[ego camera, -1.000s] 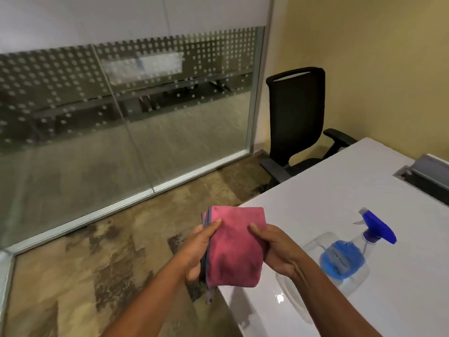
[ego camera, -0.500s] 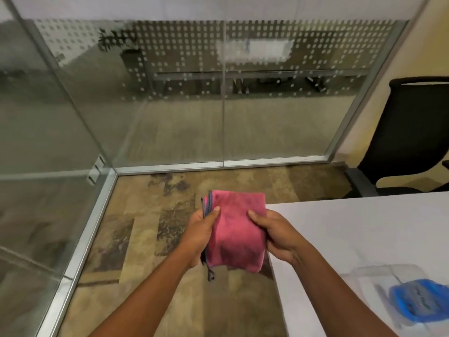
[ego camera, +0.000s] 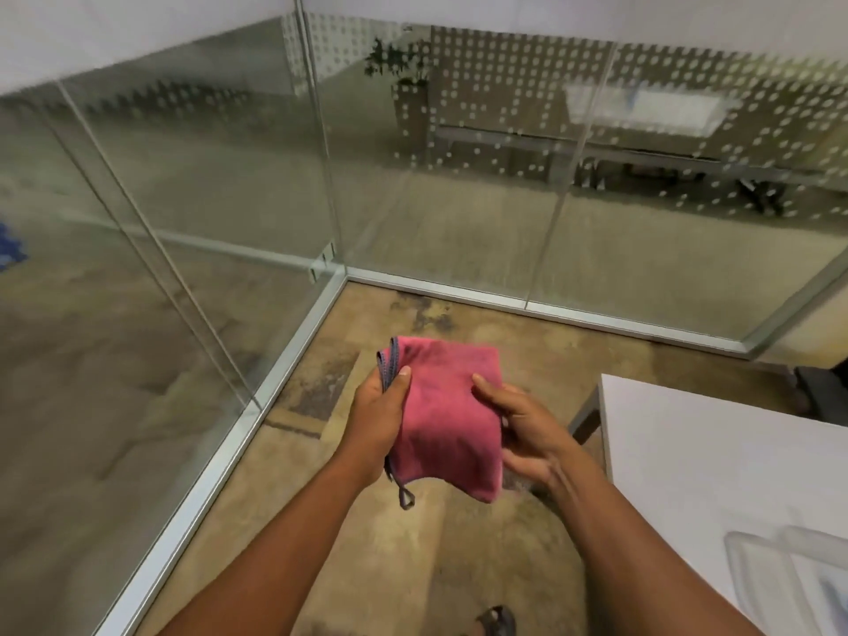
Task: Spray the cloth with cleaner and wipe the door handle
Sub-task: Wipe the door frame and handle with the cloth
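- Foreground, lower edge: a dark shoe (ego camera: 495, 621) on the mottled brown floor (ego camera: 413, 557), partly cut off by the frame.
- Lower right: the white table (ego camera: 697, 456), its near left corner toward the hands; a clear plastic item (ego camera: 780, 576) lies at the table's right edge, too cropped to identify. No spray bottle is visible.
- Centre: the folded pink cloth (ego camera: 447, 406), grey-edged with a small hanging loop, is held in the air over the floor, left of the table's corner and not touching it.
- Left hand (ego camera: 376, 420): fingers grasp the cloth's left, grey-bound edge, thumb pressed on the top face.
- Right hand (ego camera: 518, 429): thumb lies on the cloth's right side and the fingers curl beneath it, so this hand also grips the cloth.
- Middle distance: aluminium floor rails meet at a corner where the glass partition (ego camera: 220, 185) turns.
- Far: dotted frosting on the glass, with a potted plant (ego camera: 399, 71) and office furniture beyond, blurred.
- Step in hand, as judged: the cloth is being carried toward the door; whether it is already sprayed cannot be told.
- Next move, as judged: no door handle is in view, so it must first be found; then one hand should press the cloth around it while the other lets go.
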The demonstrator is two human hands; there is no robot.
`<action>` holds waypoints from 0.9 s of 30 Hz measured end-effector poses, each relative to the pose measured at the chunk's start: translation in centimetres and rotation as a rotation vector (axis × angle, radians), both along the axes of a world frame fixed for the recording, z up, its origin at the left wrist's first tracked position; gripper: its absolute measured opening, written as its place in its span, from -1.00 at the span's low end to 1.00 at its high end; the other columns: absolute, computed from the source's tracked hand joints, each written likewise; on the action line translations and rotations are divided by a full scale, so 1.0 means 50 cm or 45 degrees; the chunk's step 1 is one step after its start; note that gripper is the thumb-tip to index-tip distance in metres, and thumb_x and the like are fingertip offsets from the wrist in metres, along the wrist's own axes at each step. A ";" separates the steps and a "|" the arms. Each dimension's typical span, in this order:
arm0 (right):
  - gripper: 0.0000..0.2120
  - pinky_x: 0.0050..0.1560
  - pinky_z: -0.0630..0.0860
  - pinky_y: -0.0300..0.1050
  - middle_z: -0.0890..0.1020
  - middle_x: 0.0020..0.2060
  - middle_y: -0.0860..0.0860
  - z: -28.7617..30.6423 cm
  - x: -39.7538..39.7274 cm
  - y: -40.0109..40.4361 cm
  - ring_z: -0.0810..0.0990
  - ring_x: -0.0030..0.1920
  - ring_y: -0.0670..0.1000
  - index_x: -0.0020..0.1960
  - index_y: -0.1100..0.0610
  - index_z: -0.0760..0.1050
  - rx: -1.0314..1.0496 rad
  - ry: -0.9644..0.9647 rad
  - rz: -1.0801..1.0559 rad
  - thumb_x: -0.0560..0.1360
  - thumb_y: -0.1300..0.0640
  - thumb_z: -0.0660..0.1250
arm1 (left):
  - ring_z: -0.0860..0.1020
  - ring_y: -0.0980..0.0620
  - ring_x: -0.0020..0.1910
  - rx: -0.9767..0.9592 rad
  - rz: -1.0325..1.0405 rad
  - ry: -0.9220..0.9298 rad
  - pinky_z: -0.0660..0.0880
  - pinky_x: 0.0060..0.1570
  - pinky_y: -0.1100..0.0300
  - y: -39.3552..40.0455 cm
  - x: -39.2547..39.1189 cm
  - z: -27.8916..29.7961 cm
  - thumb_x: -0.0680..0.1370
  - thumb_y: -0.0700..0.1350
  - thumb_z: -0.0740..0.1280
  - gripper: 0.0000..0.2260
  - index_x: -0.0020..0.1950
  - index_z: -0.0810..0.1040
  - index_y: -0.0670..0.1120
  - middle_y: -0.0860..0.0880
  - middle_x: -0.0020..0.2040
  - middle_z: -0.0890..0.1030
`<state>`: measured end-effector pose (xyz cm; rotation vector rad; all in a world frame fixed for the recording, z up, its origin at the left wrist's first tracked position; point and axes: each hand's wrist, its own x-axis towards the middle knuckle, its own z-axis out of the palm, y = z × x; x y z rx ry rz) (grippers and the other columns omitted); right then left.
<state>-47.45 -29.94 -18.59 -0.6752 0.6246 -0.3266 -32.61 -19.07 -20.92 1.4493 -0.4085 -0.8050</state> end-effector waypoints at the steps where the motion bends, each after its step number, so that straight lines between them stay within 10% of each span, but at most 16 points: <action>1: -0.83 -0.06 0.66 -0.02 0.73 -0.08 0.19 0.001 0.015 0.026 0.73 -0.07 0.10 0.01 0.24 0.71 0.032 -0.046 0.038 0.45 0.20 0.47 | 0.68 -0.05 0.05 -0.012 0.044 0.016 0.61 0.08 0.01 0.028 0.010 0.002 0.65 -0.02 0.31 -0.87 0.07 0.65 0.10 -0.02 0.03 0.74; 8: -0.48 0.28 0.52 0.21 0.60 0.22 0.33 0.006 0.132 0.191 0.61 0.21 0.27 0.31 0.34 0.52 0.199 -0.139 0.341 0.42 0.18 0.51 | 0.72 0.08 -0.07 -0.091 0.377 0.101 0.61 -0.20 0.25 0.207 0.077 0.015 0.66 -0.06 0.30 -0.87 0.08 0.65 0.02 0.02 -0.05 0.76; 16: -0.59 0.30 0.48 0.28 0.53 0.30 0.38 0.005 0.253 0.310 0.55 0.29 0.33 0.35 0.35 0.49 0.246 -0.114 0.661 0.58 0.13 0.35 | 0.70 0.10 -0.08 -0.089 0.737 0.034 0.61 -0.15 0.23 0.376 0.120 0.035 0.65 -0.07 0.31 -0.88 0.10 0.65 0.03 0.05 -0.06 0.75; 27: -0.53 0.12 0.58 0.23 0.58 0.23 0.37 0.006 0.367 0.454 0.62 0.18 0.31 0.38 0.36 0.43 0.128 -0.072 1.105 0.55 0.16 0.37 | 0.62 -0.06 -0.01 0.005 1.266 0.038 0.55 0.21 -0.19 0.580 0.093 0.058 0.62 -0.11 0.36 -0.92 0.03 0.65 -0.03 -0.18 0.11 0.71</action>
